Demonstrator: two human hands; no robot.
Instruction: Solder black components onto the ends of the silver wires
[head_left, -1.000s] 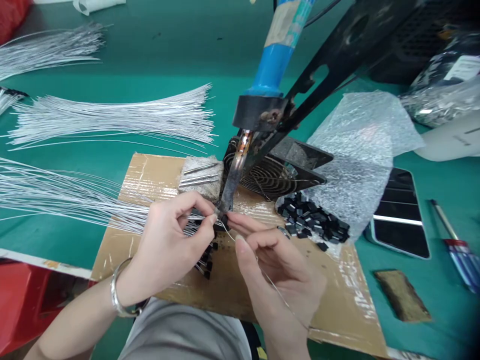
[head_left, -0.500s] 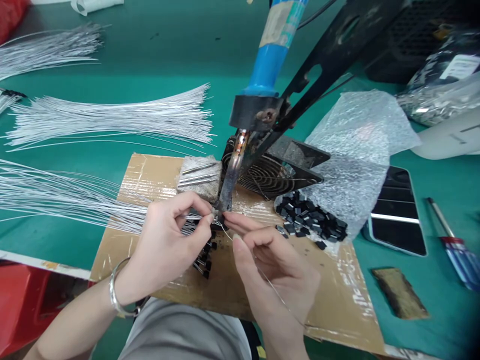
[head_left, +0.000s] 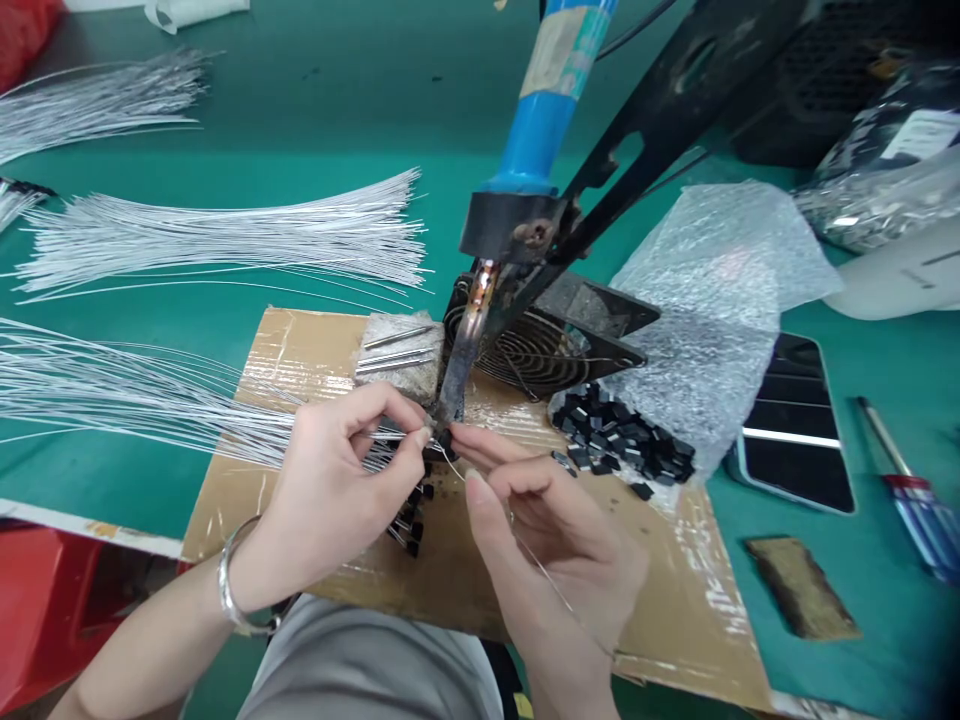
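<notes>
My left hand (head_left: pixel 345 490) pinches thumb and forefinger together by the tip of the soldering iron (head_left: pixel 456 385). A thin white wire seems to be in that pinch, though its end is mostly hidden. My right hand (head_left: pixel 555 550) curls round a strand of solder wire (head_left: pixel 553 583), which runs over the palm and bends up toward the iron's tip. Beneath my left hand, several wires with black connectors (head_left: pixel 411 535) at their ends lie on the cardboard (head_left: pixel 300 345). A bundle of white wires (head_left: pixel 150 395) trails off to the left.
A blue handle (head_left: pixel 529 140) of the iron hangs in a black metal stand (head_left: pixel 645 150). Behind the tip sits a fan (head_left: pixel 536 355). Black pieces (head_left: pixel 622 440) lie on bubble wrap (head_left: pixel 697 300). A phone (head_left: pixel 791 430), screwdriver (head_left: pixel 911 500) and brown sponge (head_left: pixel 802 588) are at the right.
My right hand has shifted very slightly right and down with the solder wire. My left hand stays in nearly the same place.
</notes>
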